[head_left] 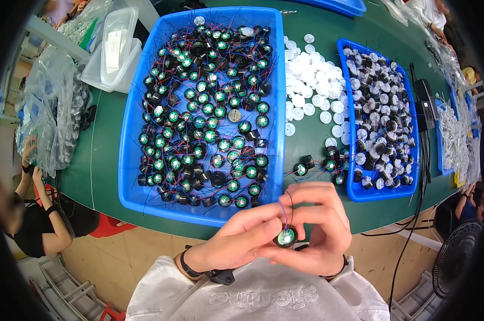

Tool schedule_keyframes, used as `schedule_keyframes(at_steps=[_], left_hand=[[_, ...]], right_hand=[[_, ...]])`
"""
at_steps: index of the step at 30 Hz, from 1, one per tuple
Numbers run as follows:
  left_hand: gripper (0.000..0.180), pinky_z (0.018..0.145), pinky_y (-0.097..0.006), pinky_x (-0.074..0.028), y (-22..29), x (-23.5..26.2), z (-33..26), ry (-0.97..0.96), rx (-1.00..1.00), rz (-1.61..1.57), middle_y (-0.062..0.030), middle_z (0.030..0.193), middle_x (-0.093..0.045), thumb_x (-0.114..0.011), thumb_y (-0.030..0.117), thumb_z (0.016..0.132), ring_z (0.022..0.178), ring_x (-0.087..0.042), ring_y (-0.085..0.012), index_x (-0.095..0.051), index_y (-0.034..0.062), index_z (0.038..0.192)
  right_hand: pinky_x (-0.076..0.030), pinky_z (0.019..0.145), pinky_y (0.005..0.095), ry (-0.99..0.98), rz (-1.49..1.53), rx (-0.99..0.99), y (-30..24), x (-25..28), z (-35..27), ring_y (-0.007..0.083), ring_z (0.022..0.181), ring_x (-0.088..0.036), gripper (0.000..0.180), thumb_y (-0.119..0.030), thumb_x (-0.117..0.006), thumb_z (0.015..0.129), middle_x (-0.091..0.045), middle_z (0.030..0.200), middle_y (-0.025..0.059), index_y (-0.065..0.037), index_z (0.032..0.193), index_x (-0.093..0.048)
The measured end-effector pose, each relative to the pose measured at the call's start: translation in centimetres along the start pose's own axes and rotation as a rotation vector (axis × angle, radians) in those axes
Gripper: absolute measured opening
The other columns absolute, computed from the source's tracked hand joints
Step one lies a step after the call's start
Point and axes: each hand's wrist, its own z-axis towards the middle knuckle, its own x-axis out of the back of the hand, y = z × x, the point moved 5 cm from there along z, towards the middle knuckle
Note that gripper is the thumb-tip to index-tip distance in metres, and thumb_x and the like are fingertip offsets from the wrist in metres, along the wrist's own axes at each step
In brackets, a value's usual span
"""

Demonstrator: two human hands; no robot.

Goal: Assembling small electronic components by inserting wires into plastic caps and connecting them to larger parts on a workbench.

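Close in front of my body, both hands meet around a small round black part with a green circuit face (286, 237). Thin wires rise from it between my fingers. My left hand (241, 235) is closed, its thumb against the part's left side and its fingertips near the wires. Curled round the other side, my right hand (325, 227) grips the part from below with its thumb, its upper fingertips at the wires. Just beyond my hands stands a large blue bin (199, 213) with many similar wired parts. A few more lie on the green table, among them one (300, 169) right of the bin.
White plastic discs (314, 75) are heaped between the large bin and a smaller blue tray (381, 195) holding black parts with white discs. Clear plastic boxes (112, 53) and a plastic bag (52, 107) are at left. Cables (425, 160) hang right, near a fan (458, 259). Other people work at both sides.
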Motion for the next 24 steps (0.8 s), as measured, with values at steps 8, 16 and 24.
schedule_keyframes(at_steps=[8, 16, 24], left_hand=[[0.042, 0.058, -0.026, -0.038, -0.4, -0.4, 0.1, -0.145, -0.065, -0.252, 0.004, 0.062, -0.03, -0.027, 0.033, 0.096, 0.054, -0.029, -0.0055, -0.044, -0.0033, 0.11], [0.051, 0.06, -0.025, -0.04, -0.4, -1.3, 0.4, -0.171, 0.107, -0.147, 0.003, 0.059, -0.03, -0.021, 0.037, 0.096, 0.054, -0.033, -0.0083, -0.045, -0.0076, 0.102], [0.048, 0.059, -0.025, -0.04, -0.5, -1.6, 1.0, -0.149, 0.004, -0.055, 0.003, 0.058, -0.03, -0.021, 0.034, 0.097, 0.053, -0.032, -0.007, -0.045, -0.0064, 0.103]], right_hand=[[-0.043, 0.081, 0.0347, -0.137, 0.502, -0.401, 1.6, 0.0, 0.2, 0.0259, 0.094, -0.054, 0.021, -0.002, -0.058, 0.078, -0.057, 0.105, 0.0185, 0.004, 0.098, -0.063], [-0.045, 0.078, 0.0321, -0.186, 0.777, -0.407, 3.0, 0.5, 0.0, 0.0234, 0.092, -0.054, 0.019, 0.005, -0.064, 0.071, -0.058, 0.099, 0.0166, 0.002, 0.09, -0.067], [-0.042, 0.071, 0.0306, -0.055, 0.569, -0.237, 2.9, 1.1, 0.3, 0.0199, 0.08, -0.052, 0.017, 0.005, -0.066, 0.07, -0.062, 0.08, 0.0086, 0.001, 0.087, -0.067]])
